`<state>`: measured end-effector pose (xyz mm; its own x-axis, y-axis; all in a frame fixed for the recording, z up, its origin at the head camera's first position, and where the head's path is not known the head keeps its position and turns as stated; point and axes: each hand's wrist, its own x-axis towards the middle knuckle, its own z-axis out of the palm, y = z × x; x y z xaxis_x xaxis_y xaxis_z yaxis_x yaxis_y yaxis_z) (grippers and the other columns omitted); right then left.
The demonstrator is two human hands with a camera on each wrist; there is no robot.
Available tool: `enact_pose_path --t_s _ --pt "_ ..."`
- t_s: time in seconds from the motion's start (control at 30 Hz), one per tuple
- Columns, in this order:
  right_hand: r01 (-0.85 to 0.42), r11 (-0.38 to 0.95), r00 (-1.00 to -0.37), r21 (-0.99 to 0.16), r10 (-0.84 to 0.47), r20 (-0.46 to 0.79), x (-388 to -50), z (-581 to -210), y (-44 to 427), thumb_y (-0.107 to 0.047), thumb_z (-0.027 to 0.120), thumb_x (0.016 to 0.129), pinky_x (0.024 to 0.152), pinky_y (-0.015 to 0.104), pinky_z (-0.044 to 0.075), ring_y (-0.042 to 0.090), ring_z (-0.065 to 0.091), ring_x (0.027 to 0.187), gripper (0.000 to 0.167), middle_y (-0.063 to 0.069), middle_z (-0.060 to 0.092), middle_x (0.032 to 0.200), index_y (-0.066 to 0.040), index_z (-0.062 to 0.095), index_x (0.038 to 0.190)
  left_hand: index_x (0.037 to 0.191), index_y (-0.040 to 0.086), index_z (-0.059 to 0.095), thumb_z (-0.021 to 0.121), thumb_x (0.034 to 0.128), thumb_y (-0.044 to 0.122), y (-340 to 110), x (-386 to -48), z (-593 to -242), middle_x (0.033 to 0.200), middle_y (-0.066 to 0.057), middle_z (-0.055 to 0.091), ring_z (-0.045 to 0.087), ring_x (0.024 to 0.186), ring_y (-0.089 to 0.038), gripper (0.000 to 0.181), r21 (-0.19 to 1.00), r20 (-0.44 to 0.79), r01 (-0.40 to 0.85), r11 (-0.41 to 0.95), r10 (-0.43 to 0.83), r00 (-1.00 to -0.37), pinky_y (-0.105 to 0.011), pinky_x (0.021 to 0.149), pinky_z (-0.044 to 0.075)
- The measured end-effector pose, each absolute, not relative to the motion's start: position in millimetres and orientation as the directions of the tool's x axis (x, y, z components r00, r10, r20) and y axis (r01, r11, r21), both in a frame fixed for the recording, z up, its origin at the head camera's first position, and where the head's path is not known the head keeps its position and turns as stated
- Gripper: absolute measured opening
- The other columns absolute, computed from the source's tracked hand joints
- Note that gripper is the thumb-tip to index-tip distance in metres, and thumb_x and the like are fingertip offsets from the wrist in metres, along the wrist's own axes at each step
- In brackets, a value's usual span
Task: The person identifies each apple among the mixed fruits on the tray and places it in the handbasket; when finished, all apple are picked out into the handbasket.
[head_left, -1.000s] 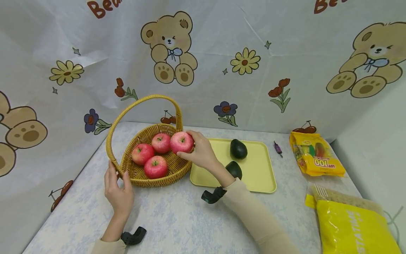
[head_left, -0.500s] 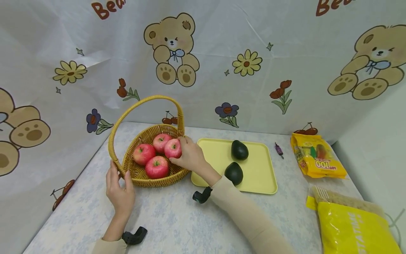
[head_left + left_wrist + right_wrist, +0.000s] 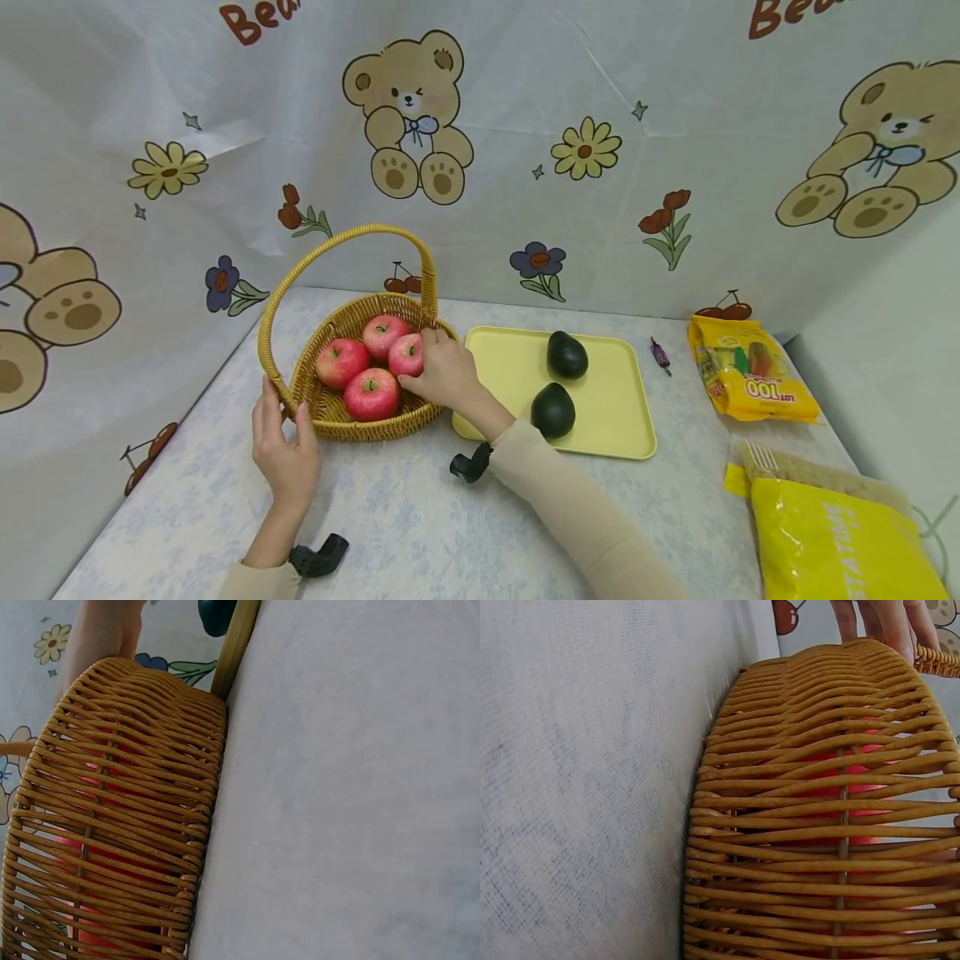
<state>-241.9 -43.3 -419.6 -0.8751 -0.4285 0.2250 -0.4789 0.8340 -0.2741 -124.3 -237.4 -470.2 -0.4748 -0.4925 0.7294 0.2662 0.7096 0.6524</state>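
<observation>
A yellow woven basket (image 3: pixel 390 429) with a tall arched handle stands on the table at the left. Several red-pink apples lie inside it, among them a front apple (image 3: pixel 372 395) and a left apple (image 3: pixel 341 363). My left hand (image 3: pixel 286 454) holds the basket's left side at the foot of the handle, fingers on one side and thumb on the other. My right hand (image 3: pixel 447 372) reaches over the right rim and grips another apple (image 3: pixel 406 356), partly covering it. In both wrist views the woven wall (image 3: pixel 127 787) hides most of the fruit.
A pale yellow tray (image 3: pixel 617 400) with two dark green avocados (image 3: pixel 567 355) lies right of the basket. Beyond it are a small purple wrapped piece (image 3: pixel 660 356), a yellow-orange packet (image 3: pixel 750 367) and a large yellow bag (image 3: pixel 840 533). A bear-print cloth (image 3: pixel 487 167) hangs behind.
My right hand has moved left and down with its apple, from above the basket's right rim into the basket beside the other apples. The left hand keeps its place on the basket.
</observation>
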Motion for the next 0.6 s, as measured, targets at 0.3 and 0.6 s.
enact_pose_path --t_s 0.3,0.6 --pt "-0.448 0.878 -0.893 -0.17 -0.431 0.128 -244.3 -420.5 -50.4 -0.059 0.069 0.08 0.058 0.032 0.051 0.02 0.064 0.081 0.06 0.003 0.061 0.094 -0.009 0.059 0.109 0.146 0.002 0.043 0.062 0.0875 -0.009 -236.9 -124.0 -469.4 0.134 -0.026 0.055 0.049 0.122 -0.004 0.062 0.65 0.731 0.267 0.711 -0.488 -0.477 -0.004 0.094 0.038" --pt "-0.442 0.887 -0.897 -0.133 -0.44 0.04 -244.2 -419.6 -53.0 -0.063 0.063 0.084 0.062 0.032 0.051 0.02 0.064 0.085 0.064 0.003 0.062 0.097 -0.008 0.057 0.116 0.146 0.003 0.043 0.062 0.0871 -0.009 -236.6 -123.0 -468.3 0.136 -0.024 0.054 0.049 0.123 -0.007 0.064 0.652 0.729 0.269 0.709 -0.489 -0.479 -0.004 0.093 0.037"
